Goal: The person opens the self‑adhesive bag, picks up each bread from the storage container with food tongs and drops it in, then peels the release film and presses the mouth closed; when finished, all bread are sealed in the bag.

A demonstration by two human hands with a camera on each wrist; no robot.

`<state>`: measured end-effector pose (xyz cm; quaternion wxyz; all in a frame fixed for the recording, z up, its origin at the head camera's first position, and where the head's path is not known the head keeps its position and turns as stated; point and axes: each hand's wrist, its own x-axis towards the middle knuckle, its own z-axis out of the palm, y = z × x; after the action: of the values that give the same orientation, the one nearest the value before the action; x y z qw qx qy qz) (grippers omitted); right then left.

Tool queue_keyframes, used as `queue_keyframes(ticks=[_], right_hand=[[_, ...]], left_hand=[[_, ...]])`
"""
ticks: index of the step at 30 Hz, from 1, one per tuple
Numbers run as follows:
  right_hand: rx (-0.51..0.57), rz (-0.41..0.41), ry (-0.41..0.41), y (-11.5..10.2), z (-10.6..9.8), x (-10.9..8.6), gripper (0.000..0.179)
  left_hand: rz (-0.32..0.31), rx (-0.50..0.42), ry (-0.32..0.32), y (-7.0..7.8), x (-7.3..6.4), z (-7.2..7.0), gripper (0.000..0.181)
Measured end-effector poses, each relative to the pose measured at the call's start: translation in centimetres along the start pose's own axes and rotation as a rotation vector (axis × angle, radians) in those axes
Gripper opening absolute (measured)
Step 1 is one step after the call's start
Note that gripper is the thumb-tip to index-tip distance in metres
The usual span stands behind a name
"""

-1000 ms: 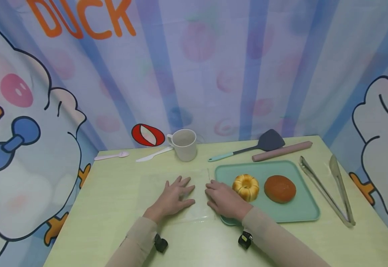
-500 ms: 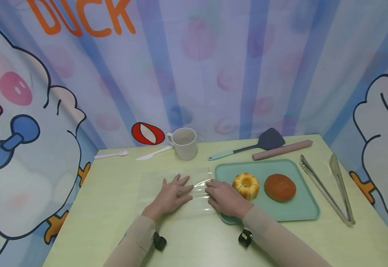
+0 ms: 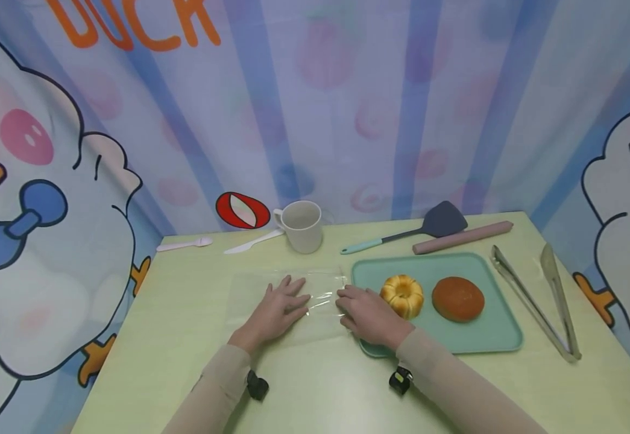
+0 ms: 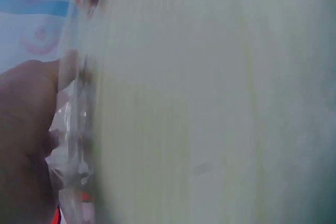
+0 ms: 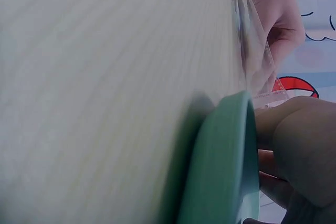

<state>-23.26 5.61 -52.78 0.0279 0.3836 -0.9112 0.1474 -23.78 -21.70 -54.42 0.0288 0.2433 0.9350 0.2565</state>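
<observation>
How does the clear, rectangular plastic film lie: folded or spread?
Largely spread: the clear plastic film shows on both sides of the left hand.

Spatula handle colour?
The spatula handle is light mint green; the head view shows it best.

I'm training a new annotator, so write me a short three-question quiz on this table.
1. How many buns lie on the green tray?
2. True or false: the tongs lie on the table, off the tray.
3. Which is nearest the left hand: A) mug, B) clear plastic, C) spatula?

Key: 1. Two; 2. True; 3. B.
</observation>
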Motion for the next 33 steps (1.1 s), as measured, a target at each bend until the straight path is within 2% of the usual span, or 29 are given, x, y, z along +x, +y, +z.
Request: queue_keyframes(ticks=[3, 10, 15, 20, 24, 29, 33], right_hand=[[-0.003, -0.004, -0.003, 0.0, -0.1, 0.0, 0.028], [-0.006, -0.008, 0.007, -0.3, -0.4, -0.1, 0.023], [0.002, -0.011, 0.012, -0.3, -0.6, -0.1, 0.019], [-0.01, -0.054, 0.055, -0.2, -0.3, -0.1, 0.014], [0.004, -0.057, 0.058, -0.2, -0.3, -0.1, 0.018], [0.024, -0.037, 0.036, -0.2, -0.5, -0.2, 0.026], [0.038, -0.038, 0.049, -0.3, -1.1, -0.4, 0.029]], left_hand=[[-0.016, -0.035, 0.024, 0.2, -0.1, -0.2, 0.032], [-0.039, -0.035, 0.148, 0.0, -0.2, -0.1, 0.031], [-0.037, -0.112, 0.168, 0.0, -0.3, -0.1, 0.031], [-0.044, -0.203, 0.202, -0.2, -0.7, 0.1, 0.027], [-0.048, -0.271, 0.243, -0.4, -0.7, 0.2, 0.021], [-0.038, -0.307, 0.279, -0.5, -0.6, 0.3, 0.02], [-0.037, -0.322, 0.289, -0.5, -0.5, 0.4, 0.02]])
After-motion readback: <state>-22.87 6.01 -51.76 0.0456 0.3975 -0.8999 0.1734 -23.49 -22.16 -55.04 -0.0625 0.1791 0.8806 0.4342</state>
